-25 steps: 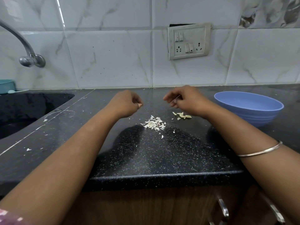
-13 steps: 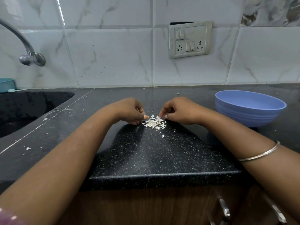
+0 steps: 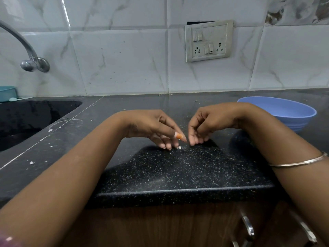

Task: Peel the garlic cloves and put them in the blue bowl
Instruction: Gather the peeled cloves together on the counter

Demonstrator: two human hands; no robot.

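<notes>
My left hand [image 3: 153,129] and my right hand [image 3: 210,123] rest fingertips-down on the black speckled counter [image 3: 178,172], almost touching each other. Both have their fingers curled in. The index finger of the left hand, with an orange nail, points toward the right hand. One white scrap of garlic skin [image 3: 179,147] lies by the left fingertips. The heap of skins and the peeled cloves are hidden by the hands. The blue bowl [image 3: 277,111] stands to the right, behind my right wrist, and its inside is not visible from here.
A black sink [image 3: 26,120] is set into the counter at the left, with a tap [image 3: 30,59] above it. Small white flecks lie near the sink edge. A switch and socket plate [image 3: 208,40] hangs on the tiled wall. Drawer handles [image 3: 247,227] show below the counter's front edge.
Both hands came down from above the counter to the heap of skins and closed in from either side. The heap and the cloves, visible before, are now covered.
</notes>
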